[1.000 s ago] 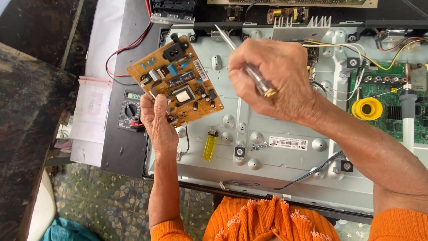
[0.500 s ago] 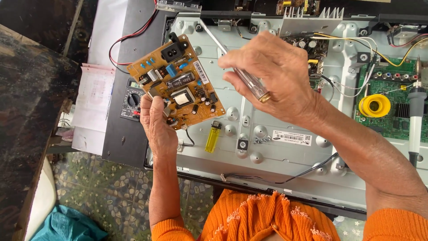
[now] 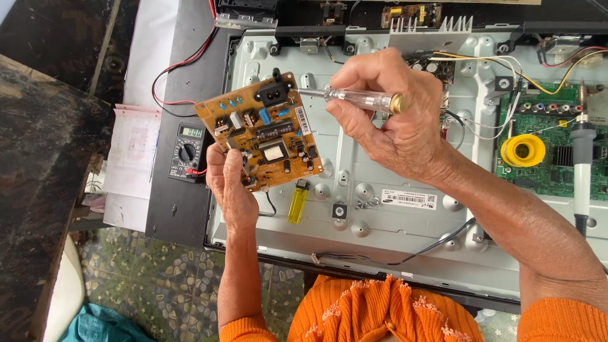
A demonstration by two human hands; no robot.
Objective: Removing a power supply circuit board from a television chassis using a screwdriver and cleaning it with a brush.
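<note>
The right hand (image 3: 396,130) grips a screwdriver (image 3: 358,99) lying level (tip leftward) toward the circuit board (image 3: 263,132), which the left hand (image 3: 231,183) clasps.

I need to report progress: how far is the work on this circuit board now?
Done: circuit board is out of the metal chassis, lifted in the left hand. In hand: right hand points a screwdriver at it. Left: board is not refitted; multimeter lies unused.

A metal chassis (image 3: 392,171) lies flat. On it: a yellow lighter (image 3: 297,204), a green board (image 3: 557,136) bearing a yellow solder spool (image 3: 523,151), and a soldering iron (image 3: 581,166). A multimeter (image 3: 187,151) sits left of the chassis, beside white papers (image 3: 130,161).
</note>
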